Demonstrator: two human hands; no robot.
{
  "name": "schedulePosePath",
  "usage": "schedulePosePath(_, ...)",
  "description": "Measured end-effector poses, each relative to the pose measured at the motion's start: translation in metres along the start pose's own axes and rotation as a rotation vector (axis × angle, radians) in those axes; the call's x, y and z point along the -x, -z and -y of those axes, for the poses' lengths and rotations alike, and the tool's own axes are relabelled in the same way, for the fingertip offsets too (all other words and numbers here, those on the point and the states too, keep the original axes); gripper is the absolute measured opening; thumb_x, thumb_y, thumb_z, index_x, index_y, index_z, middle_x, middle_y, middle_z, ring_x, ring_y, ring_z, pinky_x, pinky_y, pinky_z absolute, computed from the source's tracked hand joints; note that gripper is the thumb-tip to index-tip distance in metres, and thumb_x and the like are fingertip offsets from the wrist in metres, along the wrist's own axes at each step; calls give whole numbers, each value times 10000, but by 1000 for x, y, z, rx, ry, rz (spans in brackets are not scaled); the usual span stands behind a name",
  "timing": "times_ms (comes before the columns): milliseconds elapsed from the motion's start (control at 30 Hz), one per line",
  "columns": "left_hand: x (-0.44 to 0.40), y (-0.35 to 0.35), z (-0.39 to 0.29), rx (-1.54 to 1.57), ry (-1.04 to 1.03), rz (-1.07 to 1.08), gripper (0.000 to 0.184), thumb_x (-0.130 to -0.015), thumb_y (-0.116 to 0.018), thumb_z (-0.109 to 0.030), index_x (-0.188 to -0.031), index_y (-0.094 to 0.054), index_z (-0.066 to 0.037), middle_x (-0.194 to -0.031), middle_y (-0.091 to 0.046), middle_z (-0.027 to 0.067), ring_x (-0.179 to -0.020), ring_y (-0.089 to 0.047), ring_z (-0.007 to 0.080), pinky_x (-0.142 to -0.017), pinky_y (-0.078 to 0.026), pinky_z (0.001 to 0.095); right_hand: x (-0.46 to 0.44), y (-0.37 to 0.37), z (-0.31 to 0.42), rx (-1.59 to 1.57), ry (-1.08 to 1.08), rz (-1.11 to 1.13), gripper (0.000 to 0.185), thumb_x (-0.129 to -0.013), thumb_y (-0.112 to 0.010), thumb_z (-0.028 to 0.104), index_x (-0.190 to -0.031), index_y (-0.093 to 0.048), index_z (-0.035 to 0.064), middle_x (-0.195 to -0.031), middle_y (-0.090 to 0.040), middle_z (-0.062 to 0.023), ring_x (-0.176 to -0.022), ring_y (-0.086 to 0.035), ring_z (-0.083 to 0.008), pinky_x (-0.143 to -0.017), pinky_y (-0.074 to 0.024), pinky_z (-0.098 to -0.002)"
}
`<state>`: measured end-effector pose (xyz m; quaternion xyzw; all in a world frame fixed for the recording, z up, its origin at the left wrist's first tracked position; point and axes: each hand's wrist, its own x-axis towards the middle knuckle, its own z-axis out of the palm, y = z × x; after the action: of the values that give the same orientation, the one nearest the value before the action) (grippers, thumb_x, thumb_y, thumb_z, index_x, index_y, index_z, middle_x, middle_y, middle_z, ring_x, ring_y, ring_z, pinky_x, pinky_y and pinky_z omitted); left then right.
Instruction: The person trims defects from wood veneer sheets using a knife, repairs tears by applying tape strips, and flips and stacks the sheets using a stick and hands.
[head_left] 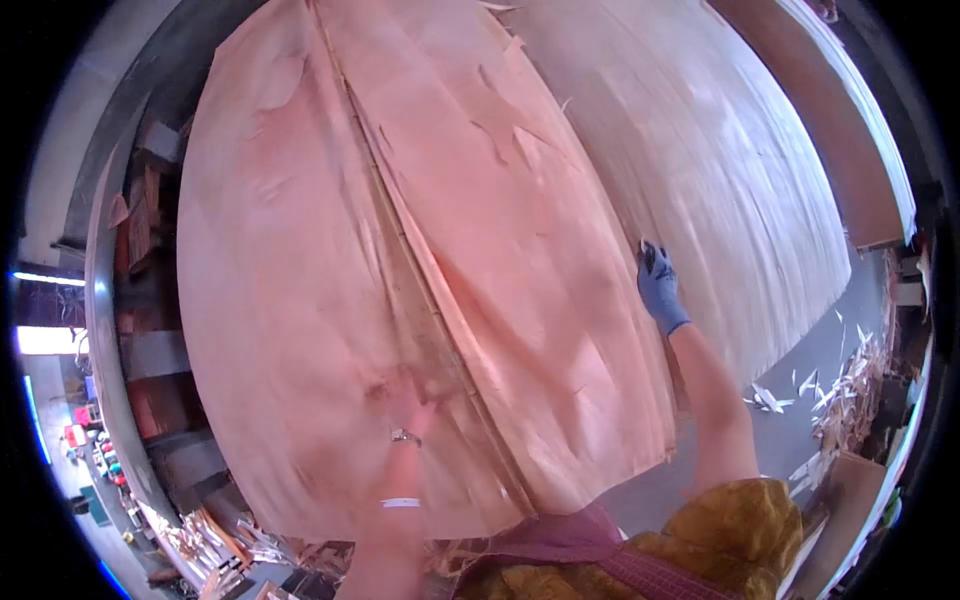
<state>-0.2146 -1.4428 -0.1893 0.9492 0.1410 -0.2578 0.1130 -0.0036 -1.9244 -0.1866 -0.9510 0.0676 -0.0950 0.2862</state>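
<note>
Large thin reddish wood veneer sheets (260, 230) lie in front of me, with a long dark seam or gap running between two of them. My left hand (405, 400), bare and with a watch on the wrist, is over the left sheet near the seam. It is blurred, but its fingers look spread, with nothing visible in them. My right hand (660, 287), in a grey-blue glove with dark fingertips, is at the right edge of the reddish veneer, beside a paler veneer sheet (740, 190). Its fingers are curled in around something small and pale at the tips, which I cannot identify.
Torn veneer scraps (850, 395) litter the floor at the right, and more broken strips (205, 545) lie at the lower left. A brown board stack (830, 120) stands along the far right. Stacked wooden blocks (160, 350) line the left side.
</note>
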Motion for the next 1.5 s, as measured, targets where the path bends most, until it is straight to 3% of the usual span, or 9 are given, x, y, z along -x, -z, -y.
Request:
schedulePosePath(200,3,-8,-1,-83,8,-63,944,-747,-772,-341,-1493,-275,-43,-1539,-285,209,-1435,-245,357,-1182,-199,467,-19,-27,11,17,90,116,237,-930,-492,221,-1084,-618,93,-1013,-637,-217,-976,-602,-411,-848,-478,-495)
schedulePosePath(367,-6,-13,-2,-160,2,-110,946,-741,-771,-375,-1489,-294,-46,-1518,-326,213,-1423,-265,371,-1178,-211,473,-122,-101,103,-78,4,175,584,-973,-463,418,-1439,-336,88,-1076,-641,-293,-958,-631,-456,-845,-480,-545)
schedulePosePath(567,-14,-46,22,-161,0,-116,976,-704,-802,-338,-1492,-293,-70,-1493,-343,231,-1405,-286,394,-1159,-226,501,-209,-153,165,-33,-163,216,948,-836,-538,678,-1434,-282,-11,-1130,-649,-265,-1049,-639,-398,-873,-499,-483)
schedulePosePath(700,-10,-30,6,-116,58,-71,1018,-691,-823,-294,-1509,-255,-85,-1506,-315,235,-1407,-271,413,-1166,-205,510,-238,-165,182,117,-53,319,682,-848,-547,628,-1160,-575,23,-1062,-682,-223,-1034,-656,-366,-873,-508,-470)
schedulePosePath(967,-12,-45,19,-4,46,-25,918,-770,-762,-288,-1509,-260,-78,-1553,-219,247,-1449,-187,393,-1183,-206,467,-245,-154,198,63,-36,113,413,-910,-484,453,-1004,-684,104,-1023,-688,-180,-968,-652,-368,-831,-508,-477)
schedulePosePath(1200,-14,-54,23,83,14,-129,939,-742,-763,-268,-1517,-255,-114,-1543,-231,253,-1435,-190,427,-1169,-175,544,-251,-93,148,-146,-125,33,373,-910,-495,391,-981,-692,83,-944,-699,-178,-873,-668,-385,-788,-518,-466)
schedulePosePath(1267,-18,-69,40,-12,-99,-202,948,-746,-765,-287,-1519,-246,-105,-1538,-229,265,-1435,-184,436,-1168,-173,551,-221,-55,114,-481,-243,-70,291,-917,-550,331,-919,-682,71,-814,-695,-131,-708,-654,-272,-664,-509,-390)
schedulePosePath(1333,-12,-54,26,-77,-34,-141,961,-750,-765,-307,-1520,-232,-91,-1543,-230,252,-1431,-203,427,-1170,-186,534,-160,6,92,-818,-533,-78,198,-945,-587,319,-860,-614,142,-660,-540,17,-503,-469,-110,-444,-365,-269)
schedulePosePath(1500,-3,-27,7,-282,65,-56,966,-745,-762,-386,-1506,-255,-74,-1549,-273,187,-1407,-285,386,-1162,-238,495,119,103,-160,-1085,-806,-267,187,-959,-599,348,-904,-587,169,-649,-510,42,-543,-477,-121,-468,-386,-280)
